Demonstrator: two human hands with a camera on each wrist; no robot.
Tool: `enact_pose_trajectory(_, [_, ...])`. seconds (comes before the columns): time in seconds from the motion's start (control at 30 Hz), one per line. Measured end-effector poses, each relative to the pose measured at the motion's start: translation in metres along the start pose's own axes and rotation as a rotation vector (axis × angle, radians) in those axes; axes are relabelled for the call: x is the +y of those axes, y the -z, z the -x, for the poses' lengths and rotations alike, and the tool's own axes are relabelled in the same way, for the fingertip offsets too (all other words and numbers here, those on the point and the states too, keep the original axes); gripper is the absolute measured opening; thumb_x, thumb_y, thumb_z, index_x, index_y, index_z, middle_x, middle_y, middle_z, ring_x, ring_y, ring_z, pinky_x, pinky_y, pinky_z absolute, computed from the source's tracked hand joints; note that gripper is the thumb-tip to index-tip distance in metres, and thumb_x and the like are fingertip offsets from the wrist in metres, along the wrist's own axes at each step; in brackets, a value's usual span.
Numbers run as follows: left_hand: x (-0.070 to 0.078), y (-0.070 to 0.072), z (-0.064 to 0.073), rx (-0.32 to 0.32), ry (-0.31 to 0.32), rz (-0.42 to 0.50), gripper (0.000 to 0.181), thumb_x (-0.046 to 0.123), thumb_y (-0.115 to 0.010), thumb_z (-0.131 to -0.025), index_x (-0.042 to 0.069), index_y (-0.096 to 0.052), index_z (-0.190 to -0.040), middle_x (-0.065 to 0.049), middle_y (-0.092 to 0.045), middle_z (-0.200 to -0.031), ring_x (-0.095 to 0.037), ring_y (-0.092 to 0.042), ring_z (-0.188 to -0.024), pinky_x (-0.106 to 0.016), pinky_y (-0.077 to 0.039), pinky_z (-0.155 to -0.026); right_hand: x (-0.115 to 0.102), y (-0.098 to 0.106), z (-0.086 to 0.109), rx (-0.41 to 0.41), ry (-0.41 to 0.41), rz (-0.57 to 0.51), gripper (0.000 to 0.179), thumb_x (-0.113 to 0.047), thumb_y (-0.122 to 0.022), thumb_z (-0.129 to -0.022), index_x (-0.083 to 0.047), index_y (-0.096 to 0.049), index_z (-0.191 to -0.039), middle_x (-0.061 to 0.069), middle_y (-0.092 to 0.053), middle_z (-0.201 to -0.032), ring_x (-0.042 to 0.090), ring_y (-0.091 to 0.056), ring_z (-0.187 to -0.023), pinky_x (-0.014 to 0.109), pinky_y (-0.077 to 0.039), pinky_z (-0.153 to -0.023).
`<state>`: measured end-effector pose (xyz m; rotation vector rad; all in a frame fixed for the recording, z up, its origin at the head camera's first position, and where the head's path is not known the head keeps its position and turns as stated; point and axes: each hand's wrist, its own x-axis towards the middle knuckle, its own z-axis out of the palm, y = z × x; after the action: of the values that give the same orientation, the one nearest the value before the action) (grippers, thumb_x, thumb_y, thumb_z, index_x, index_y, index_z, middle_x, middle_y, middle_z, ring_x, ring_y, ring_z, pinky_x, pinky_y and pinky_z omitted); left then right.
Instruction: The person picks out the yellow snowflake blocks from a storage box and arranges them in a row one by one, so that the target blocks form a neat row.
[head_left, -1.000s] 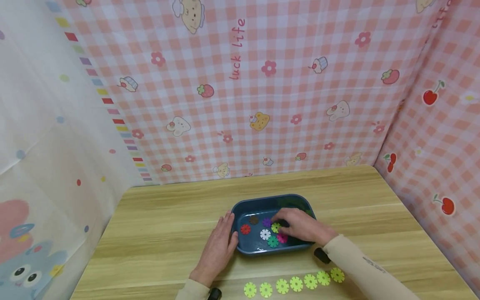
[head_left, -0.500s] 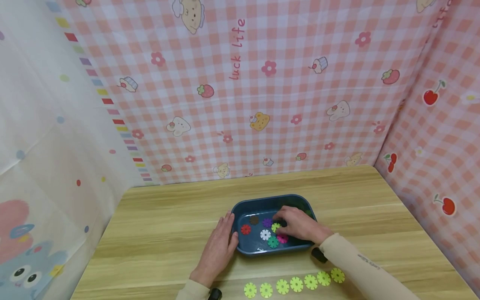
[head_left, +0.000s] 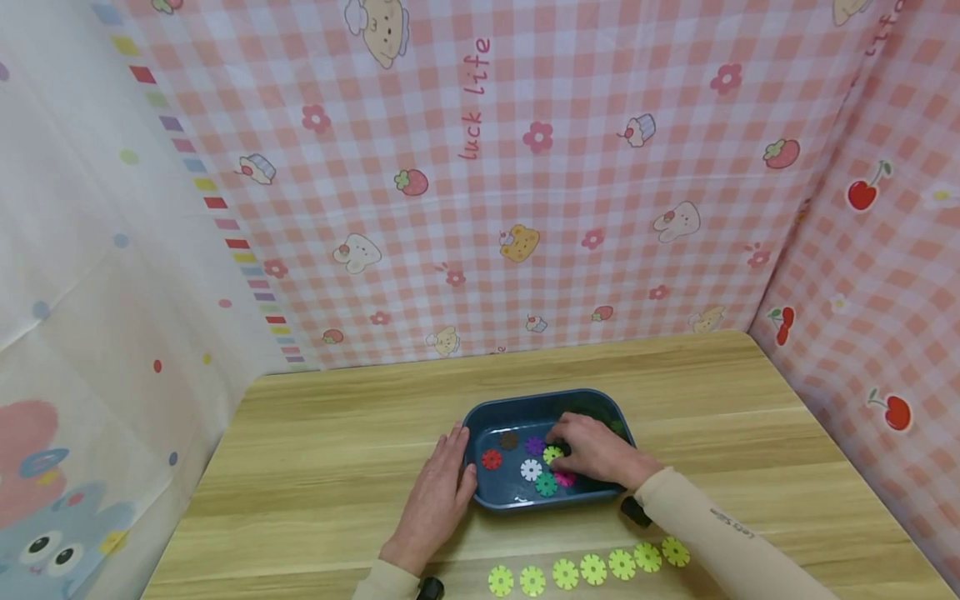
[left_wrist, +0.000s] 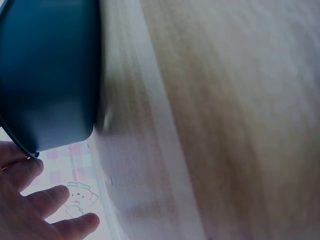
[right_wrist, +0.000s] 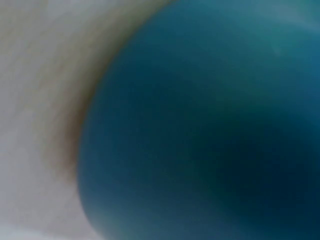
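Note:
A dark blue tray point(head_left: 517, 503) holds several notched toy building discs. My left hand point(head_left: 435, 496) rests against the tray's left end, its fingers extended along the rim; in the left wrist view those fingers point(left_wrist: 45, 200) spread beside the tray wall. My right hand point(head_left: 598, 450) reaches into the tray from the right, with index finger and thumb bent round a yellow-green disc point(head_left: 552, 455). Close by lie a purple disc point(head_left: 535, 446), a white disc point(head_left: 531, 470), a green disc point(head_left: 546, 484) and a partly covered pink disc point(head_left: 565, 480). The right wrist view shows only the blurred tray wall point(right_wrist: 150, 150).
A red disc point(head_left: 491, 459) and a brown disc point(head_left: 508, 440) lie in the tray's left half. Several yellow-green discs, one of them a disc point(head_left: 566, 573) mid-row, line the wooden table point(head_left: 337, 467) near its front. A pink checked cloth point(head_left: 480, 208) rises behind.
My right hand has shifted slightly, its thumb moving left toward the yellow-green disc's edge. The left hand, the tray and the row of discs have stayed in place.

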<state>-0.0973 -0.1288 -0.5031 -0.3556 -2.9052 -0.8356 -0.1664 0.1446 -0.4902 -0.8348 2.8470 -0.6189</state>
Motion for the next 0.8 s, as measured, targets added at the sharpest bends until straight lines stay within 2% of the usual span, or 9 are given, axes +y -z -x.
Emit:
enact_pose_trajectory(0.5, [0.0010, 0.0004, 0.0000, -0.009, 0.011, -0.007, 0.057, 0.027, -0.053, -0.108, 0.000, -0.042, -0.156, -0.015, -0.037, -0.164, -0.040, -0.035, -0.150, -0.061, -0.034, -0.118, -0.0050, -0.0040, -0.0028, 0.035, -0.029, 0.036, 0.030, -0.029, -0.085, -0.087, -0.007, -0.078, -0.106, -0.001, -0.064, -0.096, 0.013, -0.057, -0.085, 0.038, -0.056, -0.081])
enact_pose_trajectory(0.8, [0.0004, 0.0000, -0.0003, -0.011, 0.012, -0.009, 0.057, 0.027, -0.053, -0.108, 0.000, -0.042, -0.156, -0.016, -0.037, -0.164, -0.040, -0.034, -0.150, -0.060, -0.034, -0.118, -0.0082, -0.0035, -0.0037, 0.004, -0.034, 0.021, 0.027, -0.023, -0.083, -0.089, -0.006, -0.077, -0.109, 0.001, -0.064, -0.099, 0.013, -0.056, -0.085, 0.038, -0.055, -0.081])
